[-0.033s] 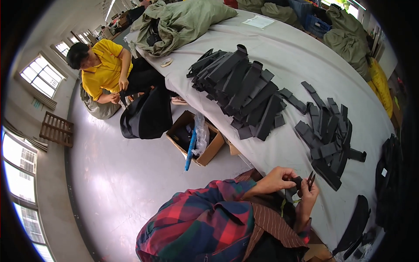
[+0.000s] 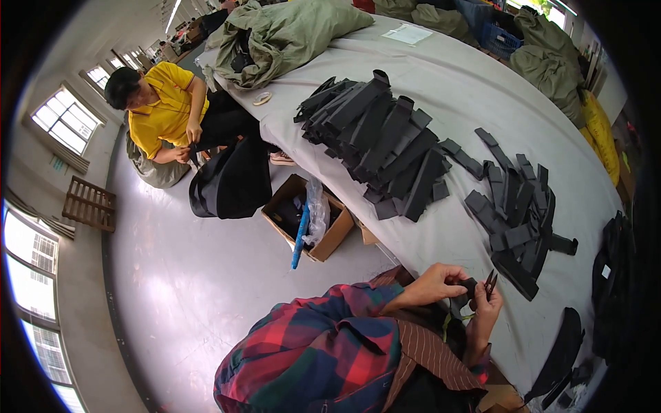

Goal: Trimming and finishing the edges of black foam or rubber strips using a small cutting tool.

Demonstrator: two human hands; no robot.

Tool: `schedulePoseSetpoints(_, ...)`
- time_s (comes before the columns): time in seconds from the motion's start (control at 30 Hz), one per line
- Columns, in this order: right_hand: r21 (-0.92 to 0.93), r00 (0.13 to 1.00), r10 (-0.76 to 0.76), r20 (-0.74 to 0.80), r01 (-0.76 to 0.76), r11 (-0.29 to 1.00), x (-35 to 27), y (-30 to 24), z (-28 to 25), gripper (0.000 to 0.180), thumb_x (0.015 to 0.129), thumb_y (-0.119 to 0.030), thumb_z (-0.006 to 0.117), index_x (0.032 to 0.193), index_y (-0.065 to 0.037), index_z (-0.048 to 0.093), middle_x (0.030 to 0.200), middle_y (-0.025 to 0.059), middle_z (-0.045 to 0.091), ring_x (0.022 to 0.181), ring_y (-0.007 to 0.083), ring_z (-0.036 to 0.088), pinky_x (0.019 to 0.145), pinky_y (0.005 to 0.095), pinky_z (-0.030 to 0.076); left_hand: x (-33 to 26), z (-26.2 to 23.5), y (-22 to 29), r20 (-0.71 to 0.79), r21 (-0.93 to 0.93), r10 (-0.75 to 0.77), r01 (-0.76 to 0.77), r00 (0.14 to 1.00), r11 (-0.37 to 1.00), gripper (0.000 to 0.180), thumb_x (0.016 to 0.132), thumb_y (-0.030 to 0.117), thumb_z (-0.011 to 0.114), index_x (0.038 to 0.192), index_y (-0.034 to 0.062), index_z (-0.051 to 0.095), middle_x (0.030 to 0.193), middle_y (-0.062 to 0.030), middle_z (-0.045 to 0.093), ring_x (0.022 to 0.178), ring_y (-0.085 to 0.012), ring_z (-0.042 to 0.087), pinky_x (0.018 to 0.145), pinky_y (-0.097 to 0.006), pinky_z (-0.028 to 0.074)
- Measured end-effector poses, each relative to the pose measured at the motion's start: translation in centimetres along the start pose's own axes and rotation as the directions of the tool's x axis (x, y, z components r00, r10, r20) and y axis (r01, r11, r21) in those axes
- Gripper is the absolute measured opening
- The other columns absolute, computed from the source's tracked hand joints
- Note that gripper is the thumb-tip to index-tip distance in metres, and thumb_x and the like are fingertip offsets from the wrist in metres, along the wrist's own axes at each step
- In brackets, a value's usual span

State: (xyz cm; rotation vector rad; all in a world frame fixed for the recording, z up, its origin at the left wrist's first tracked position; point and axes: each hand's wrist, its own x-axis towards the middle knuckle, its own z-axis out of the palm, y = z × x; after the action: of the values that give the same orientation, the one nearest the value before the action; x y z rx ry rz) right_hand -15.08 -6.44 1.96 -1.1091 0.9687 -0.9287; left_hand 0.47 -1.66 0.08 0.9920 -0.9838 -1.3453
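Note:
At the table's near edge, my left hand (image 2: 435, 285) pinches a small black fabric strip (image 2: 469, 285). Close against it, my right hand (image 2: 487, 310) holds dark thread snips (image 2: 491, 283), blades pointing up past the fingers, and its fingertips meet the strip's end. Part of the strip is hidden by my fingers. Just beyond my hands lies a loose pile of black fabric strips (image 2: 518, 206). Farther off and to the left is a larger, denser heap of similar strips (image 2: 379, 131), many overlapping side by side.
The white-covered table (image 2: 441, 241) curves away to the right. Left of it stands an open cardboard box (image 2: 330, 237) with plastic wrap and a blue roll. A co-worker in yellow (image 2: 165, 103) handles a black bag (image 2: 234, 182). Green cloth sacks (image 2: 296, 34) lie at the far end.

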Motion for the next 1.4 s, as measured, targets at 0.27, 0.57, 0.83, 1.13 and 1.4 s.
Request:
schedulePoseSetpoints(0.27, -0.109, 1.0, -0.027, -0.002, 0.027, 0.994, -0.1, -0.9, 0.1, 0.011, 0.089, -0.012, 0.062, 0.082, -0.003, 0.06, 0.065, -0.0087, 0.045, 0.055, 0.001, 0.032, 0.048, 0.02, 0.022, -0.1, 0.1, -0.1, 0.005, -0.041, -0.055, 0.056, 0.998, 0.998, 0.02, 0.09, 0.015, 0.063, 0.099, -0.0026, 0.06, 0.083, 0.0039, 0.058, 0.08, -0.0027, 0.048, 0.069, -0.021, 0.041)
schedulePoseSetpoints(0.57, -0.202, 0.997, -0.076, 0.02, 0.079, 0.976, -0.1, -0.8, 0.0, 0.012, 0.09, -0.01, 0.061, 0.082, -0.002, 0.058, 0.069, -0.0084, 0.047, 0.061, 0.0013, 0.035, 0.052, 0.0192, 0.025, -0.3, 0.2, -0.4, -0.098, 0.25, 0.151, -0.123, 0.984, 0.96, 0.014, 0.088, 0.01, 0.062, 0.091, -0.0032, 0.06, 0.086, 0.0008, 0.049, 0.077, -0.0068, 0.049, 0.067, -0.021, 0.041)
schedulePoseSetpoints(0.83, -0.211, 0.996, -0.092, 0.015, 0.093, 0.973, -0.1, -0.6, 0.1, 0.01, 0.09, -0.008, 0.061, 0.083, -0.002, 0.058, 0.07, -0.008, 0.047, 0.062, 0.0016, 0.037, 0.054, 0.0189, 0.028, -0.6, 0.3, 0.3, -0.015, -0.023, -0.008, 0.007, 1.0, 1.0, 0.014, 0.088, 0.01, 0.063, 0.096, -0.0012, 0.06, 0.078, 0.0042, 0.056, 0.076, -0.0031, 0.048, 0.067, -0.02, 0.041)
schedulePoseSetpoints(1.13, -0.467, 0.923, -0.38, 0.055, 0.36, 0.807, -0.1, -0.2, 0.4, 0.006, 0.086, -0.003, 0.064, 0.087, 0.001, 0.06, 0.072, -0.0016, 0.053, 0.07, 0.0063, 0.046, 0.061, 0.0204, 0.037, -0.1, 0.3, -0.9, -0.078, -0.153, 0.017, -0.028, 0.997, 0.988, 0.02, 0.086, 0.002, 0.06, 0.105, -0.0001, 0.056, 0.088, 0.0013, 0.057, 0.079, -0.0058, 0.053, 0.07, -0.021, 0.045)
schedulePoseSetpoints(1.4, -0.274, 0.996, -0.086, 0.023, 0.089, 0.958, 0.0, -0.5, -0.2, 0.011, 0.088, -0.01, 0.063, 0.083, 0.0, 0.06, 0.069, -0.0059, 0.05, 0.065, 0.0039, 0.043, 0.059, 0.0193, 0.034, -0.4, 0.4, -0.1, -0.054, -0.095, -0.025, 0.02, 0.998, 0.995, 0.015, 0.086, 0.003, 0.06, 0.101, -0.0012, 0.058, 0.089, 0.0001, 0.059, 0.081, -0.0054, 0.054, 0.072, -0.021, 0.045)
